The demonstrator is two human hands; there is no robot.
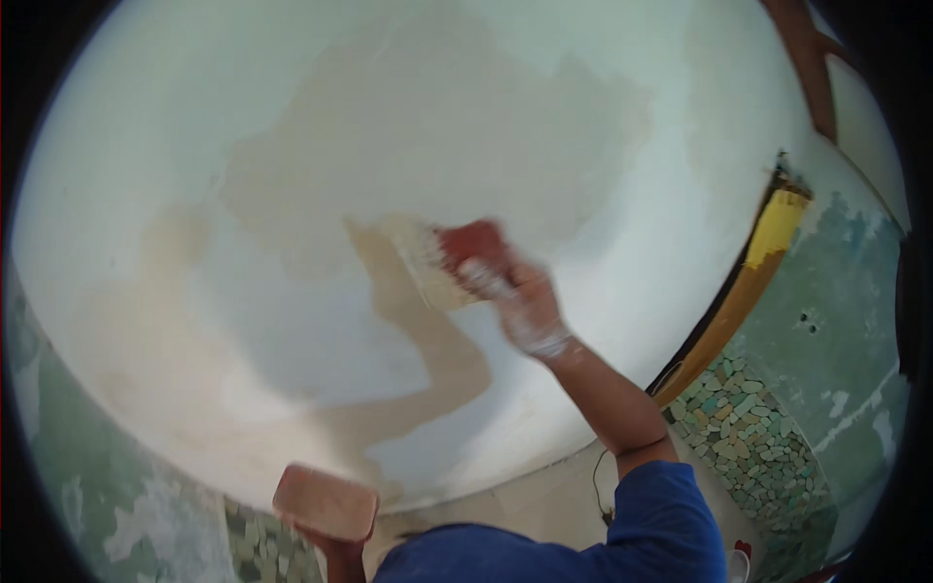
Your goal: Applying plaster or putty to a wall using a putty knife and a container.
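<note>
My right hand (pixel 530 306), dusted with white, is closed around a red-handled spreader (pixel 476 243), slightly smeared by motion. Its wide, pale edge lies at the middle of a whitish wall (pixel 622 321). A large beige-grey patch (pixel 437 126) spreads over the wall above the tool, and a shadow of the arm falls below it. Low on the left, my left hand (pixel 335 552) holds up a pinkish rectangular tray (pixel 328 502) from beneath. Most of those fingers are hidden under the tray, and its contents cannot be made out.
A yellow and brown strip (pixel 743 282) edges the wall on the right. Beyond are a patchy green wall (pixel 836 321) and a stone mosaic band (pixel 743 428). A thin cable (pixel 600 486) hangs near the pale floor (pixel 544 491). A brown beam (pixel 807 68) stands top right.
</note>
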